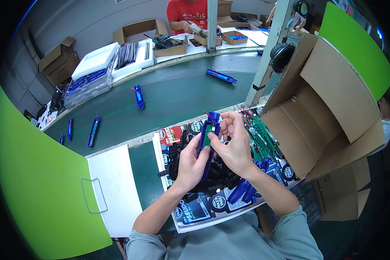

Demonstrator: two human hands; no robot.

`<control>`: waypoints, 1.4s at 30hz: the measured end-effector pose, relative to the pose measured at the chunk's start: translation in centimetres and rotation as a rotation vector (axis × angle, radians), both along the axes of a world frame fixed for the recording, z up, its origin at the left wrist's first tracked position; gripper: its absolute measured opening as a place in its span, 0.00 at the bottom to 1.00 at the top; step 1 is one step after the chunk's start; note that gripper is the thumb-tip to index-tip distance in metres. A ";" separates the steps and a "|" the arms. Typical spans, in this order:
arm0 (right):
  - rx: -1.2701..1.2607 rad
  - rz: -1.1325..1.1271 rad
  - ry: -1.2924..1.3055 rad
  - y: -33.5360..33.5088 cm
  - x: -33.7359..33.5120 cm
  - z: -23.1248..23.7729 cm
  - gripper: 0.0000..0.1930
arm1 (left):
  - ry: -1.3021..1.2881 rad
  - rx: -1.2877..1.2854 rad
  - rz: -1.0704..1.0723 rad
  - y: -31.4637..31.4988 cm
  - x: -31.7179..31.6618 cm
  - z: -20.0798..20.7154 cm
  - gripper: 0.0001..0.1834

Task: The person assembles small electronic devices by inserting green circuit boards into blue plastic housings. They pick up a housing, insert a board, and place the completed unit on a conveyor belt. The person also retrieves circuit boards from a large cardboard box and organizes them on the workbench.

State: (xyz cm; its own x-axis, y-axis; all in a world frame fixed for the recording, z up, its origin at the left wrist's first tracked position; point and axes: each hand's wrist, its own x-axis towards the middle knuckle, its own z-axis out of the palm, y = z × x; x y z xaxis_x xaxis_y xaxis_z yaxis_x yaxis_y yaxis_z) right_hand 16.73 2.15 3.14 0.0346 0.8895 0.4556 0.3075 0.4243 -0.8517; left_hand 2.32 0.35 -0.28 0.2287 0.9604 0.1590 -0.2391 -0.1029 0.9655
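A long blue plastic housing (215, 117) is held between my two hands, tilted upward away from me. In its open channel lies a green circuit board (209, 129), and red wires stick out at the top end. My left hand (190, 165) wraps round the lower part, its thumb on the board. My right hand (235, 149) grips the upper right side, its thumb pressed against the board and its fingers curled at the housing's edge. Below my hands lies a heap of black plastic parts (212, 184). Several blue housings (240, 190) lie under my right forearm.
Green circuit boards with wires (262, 136) are piled right of my hands, beside an open cardboard box (299, 125). Beyond, a green conveyor belt (173, 86) carries several blue units (139, 97). A metal post (268, 56) rises at the right. Across the belt, a person in red (187, 17) works.
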 end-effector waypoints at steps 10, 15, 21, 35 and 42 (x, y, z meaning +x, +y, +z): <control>-0.125 0.094 0.123 2.9 4.1 -2.3 0.17 | 0.098 -0.052 0.148 4.3 -3.1 -0.6 0.18; -0.201 0.112 -0.557 2.1 8.9 -6.1 0.11 | 0.361 -0.032 0.310 13.5 -10.9 -4.1 0.17; -0.282 0.258 -0.774 3.1 7.9 -7.3 0.15 | 0.852 0.077 0.518 22.2 -19.1 -10.8 0.21; -0.338 0.508 -0.377 4.2 11.0 -7.2 0.11 | 1.479 0.595 0.726 22.0 -18.1 -9.5 0.23; -0.439 0.202 0.250 2.9 13.4 -4.8 0.14 | 0.960 0.716 -0.206 4.6 1.7 0.7 0.11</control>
State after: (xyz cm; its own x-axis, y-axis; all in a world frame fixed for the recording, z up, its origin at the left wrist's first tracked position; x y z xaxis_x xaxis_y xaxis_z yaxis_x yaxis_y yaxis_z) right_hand 30.11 5.09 -1.61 -0.0972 0.9945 0.0400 0.0217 0.0423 -0.9989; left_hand 4.01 4.95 0.46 0.6828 0.6567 0.3203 0.4675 -0.7296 0.4992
